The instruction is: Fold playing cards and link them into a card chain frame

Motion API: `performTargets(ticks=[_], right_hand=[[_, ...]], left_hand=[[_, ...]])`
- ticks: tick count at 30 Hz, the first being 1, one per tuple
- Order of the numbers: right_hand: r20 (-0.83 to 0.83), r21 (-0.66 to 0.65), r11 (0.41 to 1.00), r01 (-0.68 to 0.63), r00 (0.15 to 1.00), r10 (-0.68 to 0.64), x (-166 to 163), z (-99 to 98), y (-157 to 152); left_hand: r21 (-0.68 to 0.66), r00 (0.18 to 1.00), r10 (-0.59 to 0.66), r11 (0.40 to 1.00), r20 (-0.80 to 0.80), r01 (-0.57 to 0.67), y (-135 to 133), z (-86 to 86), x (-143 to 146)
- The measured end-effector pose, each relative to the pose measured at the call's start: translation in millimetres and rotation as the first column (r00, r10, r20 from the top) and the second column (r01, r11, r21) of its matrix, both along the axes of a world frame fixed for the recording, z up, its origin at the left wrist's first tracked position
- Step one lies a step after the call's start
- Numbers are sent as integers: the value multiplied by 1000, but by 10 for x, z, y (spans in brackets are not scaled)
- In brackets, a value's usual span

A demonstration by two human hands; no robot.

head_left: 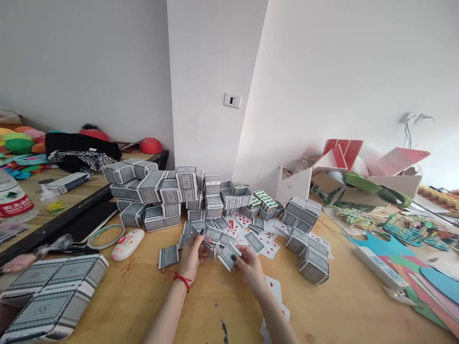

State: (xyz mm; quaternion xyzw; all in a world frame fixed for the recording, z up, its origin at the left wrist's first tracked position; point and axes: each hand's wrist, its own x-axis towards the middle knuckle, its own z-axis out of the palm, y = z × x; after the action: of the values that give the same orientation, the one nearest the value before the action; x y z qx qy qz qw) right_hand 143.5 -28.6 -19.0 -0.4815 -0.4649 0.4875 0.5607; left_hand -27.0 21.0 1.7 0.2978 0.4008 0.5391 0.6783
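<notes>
My left hand (191,258), with a red cord at the wrist, is closed on a few folded playing cards (211,248) joined into a partly formed box. Between the thumb and fingers of my right hand (251,269) is a single grey-backed playing card (228,256), tilted close beside that box. Loose playing cards (254,242) lie spread just beyond both hands, some face up. One more card (168,256) rests flat left of my left hand. Under my right forearm are face-up cards (274,289), partly covered.
Stacked blocks of folded cards (150,186) stand behind the hands; more blocks (313,263) sit to the right. A large card block (53,291) fills the front left, near a white mouse (128,244). Green card packs (265,203), a power strip (380,267) and coloured sheets (423,291) lie rightward.
</notes>
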Motion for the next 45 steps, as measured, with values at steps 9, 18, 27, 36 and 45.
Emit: performTargets(ticks=[9,18,27,36,45], right_hand=[[-273,-42,998,35,961,-45,6,102,-160],[-270,-11,1000,20,963,-22,7,58,-134],[-275,-13,1000,1,961,-5,-4,121,-170],[-331,-16,999,-38,943,30,-12,231,-213],[-337,-19,1000,-20,941,13,2,185,-195]], left_hand=[[-163,976,-192,965,99,206,-105,50,105],[-202,958,-185,952,219,230,-106,4,101],[-200,947,-217,943,236,266,-103,-15,120],[-149,960,-254,951,121,270,-163,18,145],[-153,952,-247,949,180,276,-141,12,133]])
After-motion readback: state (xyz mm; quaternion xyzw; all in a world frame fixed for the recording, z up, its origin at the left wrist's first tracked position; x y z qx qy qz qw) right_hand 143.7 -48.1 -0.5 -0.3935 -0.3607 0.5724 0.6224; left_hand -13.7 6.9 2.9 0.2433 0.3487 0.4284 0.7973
